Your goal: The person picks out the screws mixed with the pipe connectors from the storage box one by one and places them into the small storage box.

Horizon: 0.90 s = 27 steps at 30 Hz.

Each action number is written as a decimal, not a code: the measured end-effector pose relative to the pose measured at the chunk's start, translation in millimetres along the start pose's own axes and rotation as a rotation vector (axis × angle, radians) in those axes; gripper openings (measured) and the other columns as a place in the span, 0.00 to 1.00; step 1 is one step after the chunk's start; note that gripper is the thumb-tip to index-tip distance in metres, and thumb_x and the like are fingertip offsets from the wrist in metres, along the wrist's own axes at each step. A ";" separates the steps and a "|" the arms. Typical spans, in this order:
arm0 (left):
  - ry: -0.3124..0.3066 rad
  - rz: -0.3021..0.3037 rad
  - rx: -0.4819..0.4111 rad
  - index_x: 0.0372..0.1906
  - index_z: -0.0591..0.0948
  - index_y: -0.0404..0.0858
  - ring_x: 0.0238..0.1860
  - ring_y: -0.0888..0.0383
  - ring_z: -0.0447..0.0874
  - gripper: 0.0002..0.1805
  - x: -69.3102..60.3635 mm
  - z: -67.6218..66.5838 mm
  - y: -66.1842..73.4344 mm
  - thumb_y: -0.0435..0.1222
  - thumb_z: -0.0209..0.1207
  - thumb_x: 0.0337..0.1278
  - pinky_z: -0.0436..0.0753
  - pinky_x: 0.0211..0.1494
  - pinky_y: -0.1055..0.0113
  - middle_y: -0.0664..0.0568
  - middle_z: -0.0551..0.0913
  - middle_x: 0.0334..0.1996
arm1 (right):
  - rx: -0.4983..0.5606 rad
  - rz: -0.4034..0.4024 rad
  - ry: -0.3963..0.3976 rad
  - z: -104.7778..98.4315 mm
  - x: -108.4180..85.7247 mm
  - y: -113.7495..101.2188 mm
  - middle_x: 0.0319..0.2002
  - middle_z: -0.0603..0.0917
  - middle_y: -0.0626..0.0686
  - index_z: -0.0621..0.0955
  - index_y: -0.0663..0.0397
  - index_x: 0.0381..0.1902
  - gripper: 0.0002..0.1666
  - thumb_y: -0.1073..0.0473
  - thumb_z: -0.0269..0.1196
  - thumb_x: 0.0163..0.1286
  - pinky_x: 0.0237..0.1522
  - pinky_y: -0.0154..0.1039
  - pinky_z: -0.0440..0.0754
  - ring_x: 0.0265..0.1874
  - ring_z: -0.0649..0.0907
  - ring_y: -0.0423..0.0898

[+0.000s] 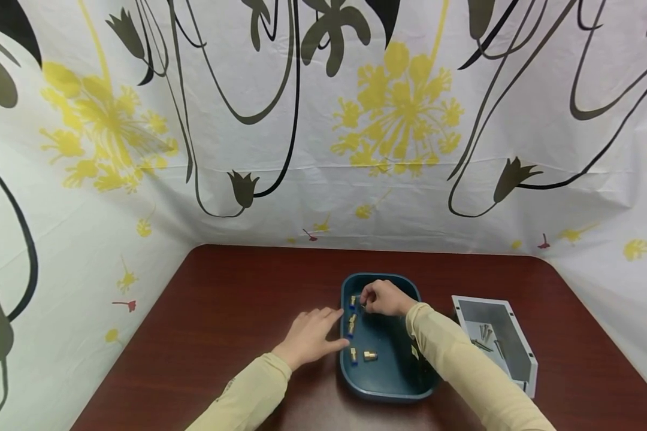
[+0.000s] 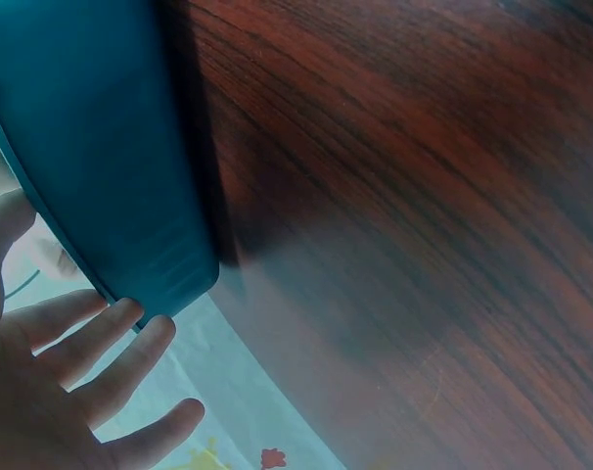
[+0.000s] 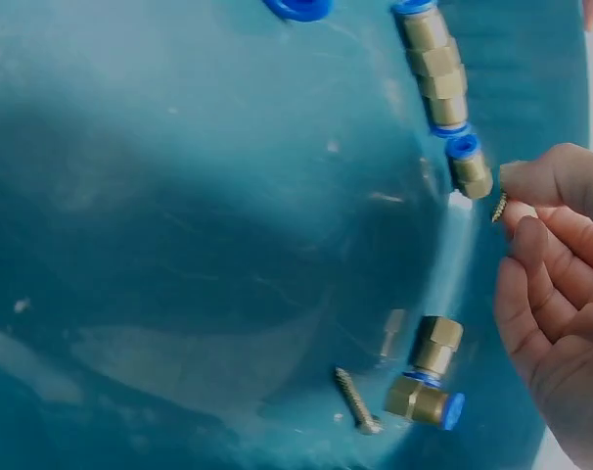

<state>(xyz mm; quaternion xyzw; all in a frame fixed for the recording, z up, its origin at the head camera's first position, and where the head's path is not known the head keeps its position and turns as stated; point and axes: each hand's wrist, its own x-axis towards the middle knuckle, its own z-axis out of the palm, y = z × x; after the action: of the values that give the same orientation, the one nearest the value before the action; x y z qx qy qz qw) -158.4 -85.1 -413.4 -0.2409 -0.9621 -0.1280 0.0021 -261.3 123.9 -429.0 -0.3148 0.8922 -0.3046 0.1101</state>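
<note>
My right hand (image 1: 386, 297) is over the far end of a dark teal tray (image 1: 380, 396). In the right wrist view, its thumb and fingertips pinch a small screw (image 3: 500, 206). Close by lie brass push-fit fittings with blue rings, one a short straight fitting (image 3: 469, 168) and another an elbow fitting (image 3: 424, 399). A second screw (image 3: 355, 401) lies on the tray floor beside the elbow. With fingers spread, my left hand (image 1: 314, 336) is at the tray's left rim; in the left wrist view its fingertips (image 2: 158, 331) appear to touch that rim.
Right of the tray stands a grey box (image 1: 523, 344) with several screws (image 1: 485, 332) inside, partly hidden by the right sleeve (image 1: 463, 365). Another brass fitting (image 1: 370, 355) lies near the tray's middle. A patterned cloth (image 1: 323, 149) hangs behind the brown table (image 1: 237, 299).
</note>
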 end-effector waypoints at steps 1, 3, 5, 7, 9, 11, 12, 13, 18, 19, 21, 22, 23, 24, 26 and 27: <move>0.000 0.001 0.001 0.59 0.69 0.42 0.49 0.53 0.72 0.34 0.1 0.2 -0.1 0.57 0.54 0.49 0.70 0.48 0.52 0.51 0.74 0.50 | -0.003 -0.001 -0.006 -1.6 -0.2 -0.8 0.21 0.76 0.44 0.80 0.60 0.31 0.07 0.69 0.58 0.52 0.23 0.35 0.72 0.18 0.73 0.40; -0.002 0.001 0.003 0.59 0.69 0.42 0.49 0.54 0.72 0.34 0.1 0.2 -0.3 0.57 0.54 0.49 0.70 0.48 0.52 0.51 0.74 0.50 | -0.012 -0.010 -0.012 -4.7 -0.7 -2.7 0.21 0.76 0.44 0.80 0.60 0.32 0.07 0.69 0.58 0.53 0.23 0.35 0.73 0.18 0.74 0.40; 0.000 0.001 0.009 0.59 0.70 0.42 0.49 0.54 0.72 0.34 0.2 0.4 -0.4 0.57 0.54 0.49 0.70 0.48 0.53 0.51 0.74 0.50 | -0.020 -0.023 -0.014 -8.2 -1.2 -5.2 0.22 0.77 0.43 0.80 0.60 0.32 0.08 0.69 0.58 0.53 0.24 0.35 0.73 0.18 0.74 0.39; 0.003 0.001 0.011 0.59 0.70 0.42 0.48 0.54 0.72 0.34 0.2 0.7 -0.4 0.57 0.54 0.49 0.70 0.48 0.53 0.51 0.74 0.50 | -0.025 -0.041 -0.010 -11.8 -2.1 -7.4 0.22 0.77 0.44 0.80 0.61 0.32 0.08 0.69 0.57 0.53 0.24 0.35 0.73 0.18 0.74 0.39; 0.007 0.002 0.013 0.59 0.70 0.42 0.48 0.54 0.72 0.34 0.3 0.7 -0.3 0.57 0.54 0.49 0.70 0.48 0.53 0.51 0.74 0.50 | -0.024 -0.055 -0.010 -15.4 -3.3 -9.9 0.22 0.77 0.44 0.80 0.62 0.33 0.08 0.69 0.57 0.54 0.23 0.35 0.73 0.18 0.74 0.40; 0.010 0.002 0.015 0.58 0.70 0.42 0.48 0.54 0.73 0.34 0.4 0.7 -0.2 0.57 0.54 0.49 0.70 0.48 0.53 0.51 0.74 0.49 | -0.026 -0.055 -0.015 -19.2 -4.6 -12.4 0.23 0.77 0.44 0.80 0.62 0.33 0.08 0.69 0.58 0.54 0.23 0.35 0.73 0.18 0.74 0.40; 0.011 0.003 0.017 0.58 0.70 0.42 0.48 0.54 0.73 0.34 0.5 0.6 0.0 0.57 0.54 0.49 0.70 0.48 0.53 0.51 0.74 0.49 | -0.030 -0.055 -0.017 -21.0 -5.0 -13.2 0.23 0.77 0.44 0.80 0.62 0.33 0.08 0.69 0.58 0.54 0.23 0.35 0.73 0.18 0.73 0.40; 0.013 0.004 0.018 0.58 0.70 0.42 0.48 0.54 0.73 0.34 0.7 0.6 0.0 0.57 0.54 0.49 0.70 0.48 0.53 0.51 0.74 0.49 | -0.035 -0.055 -0.017 -22.9 -5.6 -14.4 0.23 0.77 0.44 0.80 0.61 0.32 0.07 0.69 0.58 0.54 0.23 0.35 0.73 0.18 0.73 0.40; 0.016 0.006 0.017 0.58 0.70 0.41 0.48 0.54 0.73 0.34 0.5 0.0 0.2 0.57 0.55 0.48 0.70 0.48 0.53 0.51 0.75 0.49 | -0.051 -0.059 -0.014 -33.7 -9.5 -18.0 0.21 0.75 0.45 0.80 0.59 0.31 0.07 0.70 0.59 0.53 0.23 0.35 0.73 0.19 0.73 0.40; 0.015 0.005 0.016 0.58 0.70 0.41 0.48 0.54 0.73 0.34 0.3 -0.3 0.4 0.57 0.55 0.48 0.70 0.48 0.53 0.51 0.75 0.49 | -0.052 -0.058 -0.017 -36.0 -10.6 -18.3 0.21 0.75 0.45 0.80 0.59 0.31 0.07 0.70 0.59 0.53 0.23 0.35 0.73 0.18 0.73 0.40; 0.013 0.006 0.016 0.58 0.70 0.41 0.48 0.54 0.73 0.34 0.3 -0.5 0.6 0.57 0.55 0.48 0.70 0.48 0.53 0.51 0.75 0.49 | -0.059 -0.056 -0.023 -40.3 -12.5 -17.9 0.21 0.75 0.45 0.79 0.58 0.31 0.07 0.70 0.58 0.53 0.23 0.35 0.73 0.18 0.72 0.40; 0.011 0.005 0.014 0.58 0.70 0.41 0.48 0.54 0.73 0.34 0.4 -0.7 0.8 0.57 0.55 0.48 0.70 0.48 0.53 0.51 0.75 0.49 | -0.063 -0.058 -0.026 -42.6 -13.6 -17.5 0.21 0.76 0.45 0.79 0.59 0.32 0.07 0.70 0.58 0.53 0.23 0.35 0.73 0.18 0.72 0.40; 0.009 0.003 0.012 0.58 0.70 0.42 0.48 0.54 0.72 0.34 0.4 -0.5 1.0 0.57 0.55 0.48 0.70 0.48 0.53 0.51 0.75 0.49 | -0.064 -0.059 -0.031 -44.9 -14.9 -17.0 0.21 0.76 0.45 0.79 0.59 0.32 0.07 0.70 0.58 0.54 0.23 0.35 0.73 0.18 0.72 0.40; 0.007 0.002 0.010 0.58 0.70 0.41 0.48 0.54 0.72 0.34 0.6 -0.4 1.1 0.57 0.55 0.48 0.70 0.48 0.53 0.51 0.75 0.50 | -0.069 -0.055 -0.033 -47.0 -16.2 -16.7 0.21 0.76 0.44 0.79 0.58 0.32 0.07 0.69 0.58 0.54 0.23 0.35 0.72 0.17 0.73 0.39; 0.005 -0.001 0.008 0.58 0.70 0.42 0.49 0.54 0.72 0.34 1.0 -0.1 0.9 0.57 0.55 0.48 0.70 0.49 0.53 0.51 0.74 0.50 | -0.073 -0.051 -0.036 -51.3 -19.2 -16.1 0.21 0.76 0.44 0.79 0.58 0.32 0.07 0.69 0.58 0.55 0.23 0.36 0.72 0.17 0.73 0.40; 0.003 -0.003 0.007 0.59 0.70 0.42 0.49 0.54 0.72 0.34 1.0 0.0 0.9 0.57 0.55 0.48 0.70 0.49 0.53 0.51 0.74 0.50 | -0.073 -0.049 -0.037 -53.4 -20.8 -15.8 0.22 0.76 0.44 0.79 0.59 0.33 0.07 0.69 0.58 0.55 0.23 0.36 0.72 0.17 0.73 0.40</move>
<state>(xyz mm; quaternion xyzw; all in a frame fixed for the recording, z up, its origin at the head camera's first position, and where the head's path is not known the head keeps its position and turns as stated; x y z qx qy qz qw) -158.9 -83.9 -413.1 -0.2394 -0.9629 -0.1249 0.0041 -258.0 152.5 -377.1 -0.3460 0.8926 -0.2684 0.1075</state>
